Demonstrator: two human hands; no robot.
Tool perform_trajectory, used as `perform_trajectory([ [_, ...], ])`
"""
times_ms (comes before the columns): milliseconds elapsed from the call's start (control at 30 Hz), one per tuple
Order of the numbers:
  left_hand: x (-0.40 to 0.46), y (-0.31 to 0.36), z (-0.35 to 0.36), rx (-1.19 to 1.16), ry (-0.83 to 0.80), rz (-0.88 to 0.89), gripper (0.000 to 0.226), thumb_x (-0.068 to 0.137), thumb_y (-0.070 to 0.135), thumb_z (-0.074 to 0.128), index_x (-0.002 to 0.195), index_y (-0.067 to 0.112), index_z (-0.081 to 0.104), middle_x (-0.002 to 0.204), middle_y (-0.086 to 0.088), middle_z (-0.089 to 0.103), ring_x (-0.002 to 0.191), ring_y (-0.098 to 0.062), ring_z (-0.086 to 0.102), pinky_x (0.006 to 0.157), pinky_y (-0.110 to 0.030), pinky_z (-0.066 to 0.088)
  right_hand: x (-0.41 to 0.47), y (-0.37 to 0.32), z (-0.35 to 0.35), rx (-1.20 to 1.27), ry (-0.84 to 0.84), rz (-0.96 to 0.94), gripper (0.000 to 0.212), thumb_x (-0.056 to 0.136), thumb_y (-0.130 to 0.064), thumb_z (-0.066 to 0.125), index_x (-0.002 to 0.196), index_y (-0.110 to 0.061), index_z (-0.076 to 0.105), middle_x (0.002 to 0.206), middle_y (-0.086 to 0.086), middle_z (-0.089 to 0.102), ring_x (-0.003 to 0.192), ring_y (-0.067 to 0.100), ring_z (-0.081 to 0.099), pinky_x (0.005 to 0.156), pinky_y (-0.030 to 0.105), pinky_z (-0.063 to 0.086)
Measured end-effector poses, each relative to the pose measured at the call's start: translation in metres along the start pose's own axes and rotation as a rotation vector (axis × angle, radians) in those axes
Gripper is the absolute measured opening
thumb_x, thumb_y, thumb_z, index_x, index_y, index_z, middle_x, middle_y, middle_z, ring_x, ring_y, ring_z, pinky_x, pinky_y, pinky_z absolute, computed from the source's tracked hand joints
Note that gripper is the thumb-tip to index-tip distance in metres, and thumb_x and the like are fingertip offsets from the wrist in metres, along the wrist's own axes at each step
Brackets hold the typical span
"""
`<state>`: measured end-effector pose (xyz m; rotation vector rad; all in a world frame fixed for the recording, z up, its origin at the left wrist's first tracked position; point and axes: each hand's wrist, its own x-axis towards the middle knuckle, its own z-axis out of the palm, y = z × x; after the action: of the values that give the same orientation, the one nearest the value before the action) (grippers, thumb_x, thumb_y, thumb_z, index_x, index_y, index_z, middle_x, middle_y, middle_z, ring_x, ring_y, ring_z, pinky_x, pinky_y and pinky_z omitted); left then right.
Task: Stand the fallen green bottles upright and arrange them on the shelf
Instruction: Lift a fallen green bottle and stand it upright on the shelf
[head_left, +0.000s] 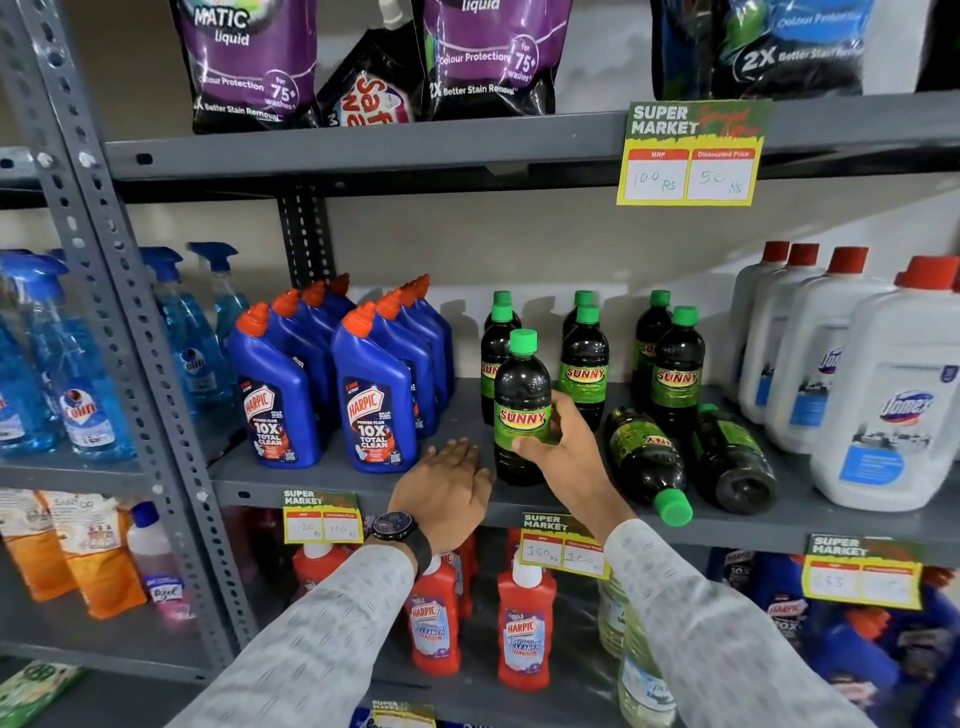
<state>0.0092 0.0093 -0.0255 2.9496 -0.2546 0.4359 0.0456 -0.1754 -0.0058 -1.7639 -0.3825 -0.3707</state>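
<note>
On the grey middle shelf (332, 480) my right hand (563, 447) grips an upright dark SUNNY bottle (521, 400) with a green cap, standing at the front of the left row. My left hand (447, 491) rests flat on the shelf just left of that bottle, fingers apart, holding nothing. Several more green-capped bottles (586, 358) stand upright behind in rows. Two bottles lie on their sides to the right: one (647, 462) with its cap pointing over the shelf's front edge, the other (732, 460) with its base toward me.
Blue Harpic bottles (374, 395) stand close on the left, white Domex jugs (893, 395) on the right. Price tags (563, 545) hang on the shelf's front edge. Red Harpic bottles (524, 623) fill the shelf below, purple detergent pouches (249, 62) the one above.
</note>
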Motion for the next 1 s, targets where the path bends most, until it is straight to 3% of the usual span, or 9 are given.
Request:
perform_trajectory([
  [167, 0.001, 0.0, 0.0, 0.018, -0.01, 0.007, 0.06, 0.108, 0.041, 0.023, 0.16, 0.013, 0.036, 0.168, -0.005, 0.032, 0.157, -0.016, 0.026, 0.129, -0.035, 0.016, -0.001, -0.002, 0.002, -0.02, 0.029, -0.007, 0.077, 0.068, -0.023, 0.096, 0.13, -0.029, 0.051, 0.112, -0.014, 0.069, 0.099, -0.013, 0.063, 0.076, 0.006, 0.049],
  [367, 0.0, -0.001, 0.001, 0.017, -0.008, 0.006, 0.06, 0.108, 0.042, 0.023, 0.159, 0.014, 0.037, 0.168, -0.005, 0.034, 0.156, -0.016, 0.028, 0.129, -0.035, 0.017, -0.004, -0.004, 0.0, -0.044, -0.019, -0.031, 0.066, 0.078, -0.016, 0.089, 0.133, -0.026, 0.055, 0.118, -0.011, 0.069, 0.105, -0.008, 0.064, 0.081, 0.008, 0.049],
  [467, 0.001, -0.002, 0.001, 0.012, -0.002, 0.007, 0.061, 0.107, 0.043, 0.022, 0.158, 0.014, 0.038, 0.167, -0.005, 0.035, 0.156, -0.016, 0.029, 0.129, -0.035, 0.018, -0.011, -0.017, -0.002, -0.025, -0.038, -0.037, 0.072, 0.079, -0.023, 0.089, 0.134, -0.039, 0.047, 0.126, -0.013, 0.065, 0.112, -0.003, 0.063, 0.091, 0.015, 0.052],
  [533, 0.001, -0.002, 0.002, 0.014, -0.008, 0.006, 0.062, 0.107, 0.044, 0.021, 0.159, 0.015, 0.036, 0.167, -0.005, 0.034, 0.156, -0.017, 0.029, 0.129, -0.036, 0.018, -0.021, -0.028, -0.006, -0.052, 0.0, -0.086, 0.077, 0.081, -0.031, 0.087, 0.144, -0.036, 0.043, 0.134, -0.01, 0.058, 0.119, 0.0, 0.059, 0.098, 0.021, 0.049],
  [633, 0.002, -0.002, 0.003, 0.031, 0.01, 0.008, 0.06, 0.107, 0.041, 0.022, 0.159, 0.014, 0.037, 0.166, -0.006, 0.036, 0.155, -0.019, 0.031, 0.128, -0.037, 0.02, -0.037, -0.05, -0.029, -0.272, 0.143, -0.211, 0.075, 0.087, -0.033, 0.08, 0.152, -0.025, 0.044, 0.133, -0.01, 0.053, 0.114, 0.003, 0.059, 0.09, 0.022, 0.055],
  [733, 0.001, -0.001, 0.003, 0.058, 0.021, 0.018, 0.059, 0.107, 0.038, 0.023, 0.158, 0.011, 0.039, 0.165, -0.008, 0.039, 0.154, -0.02, 0.033, 0.128, -0.038, 0.021, -0.05, -0.068, -0.069, -0.748, 0.251, -0.352, 0.044, 0.088, -0.038, 0.075, 0.128, -0.023, 0.063, 0.12, -0.006, 0.06, 0.098, 0.012, 0.065, 0.076, 0.033, 0.059],
  [833, 0.0, 0.0, 0.001, 0.046, 0.006, 0.015, 0.06, 0.108, 0.038, 0.022, 0.159, 0.011, 0.037, 0.167, -0.009, 0.035, 0.155, -0.02, 0.031, 0.128, -0.037, 0.019, -0.067, -0.07, -0.101, -0.986, 0.227, -0.163, 0.044, 0.08, -0.054, 0.077, 0.109, -0.023, 0.063, 0.107, -0.002, 0.058, 0.095, 0.025, 0.063, 0.065, 0.035, 0.046],
  [933, -0.001, 0.002, -0.001, 0.056, 0.003, 0.015, 0.06, 0.109, 0.038, 0.02, 0.16, 0.011, 0.035, 0.168, -0.008, 0.032, 0.156, -0.019, 0.029, 0.129, -0.036, 0.017, -0.087, -0.056, -0.111, -1.119, 0.131, 0.041, 0.064, 0.071, -0.073, 0.074, 0.111, -0.029, 0.051, 0.1, -0.004, 0.055, 0.093, 0.028, 0.064, 0.064, 0.036, 0.042],
  [1000, -0.002, 0.004, -0.001, 0.065, 0.014, 0.014, 0.059, 0.109, 0.038, 0.021, 0.159, 0.01, 0.036, 0.167, -0.009, 0.034, 0.156, -0.02, 0.03, 0.129, -0.036, 0.018, -0.096, -0.042, -0.112, -1.163, 0.137, 0.075, 0.063, 0.072, -0.07, 0.074, 0.11, -0.032, 0.042, 0.089, -0.006, 0.054, 0.081, 0.028, 0.064, 0.061, 0.035, 0.039],
])
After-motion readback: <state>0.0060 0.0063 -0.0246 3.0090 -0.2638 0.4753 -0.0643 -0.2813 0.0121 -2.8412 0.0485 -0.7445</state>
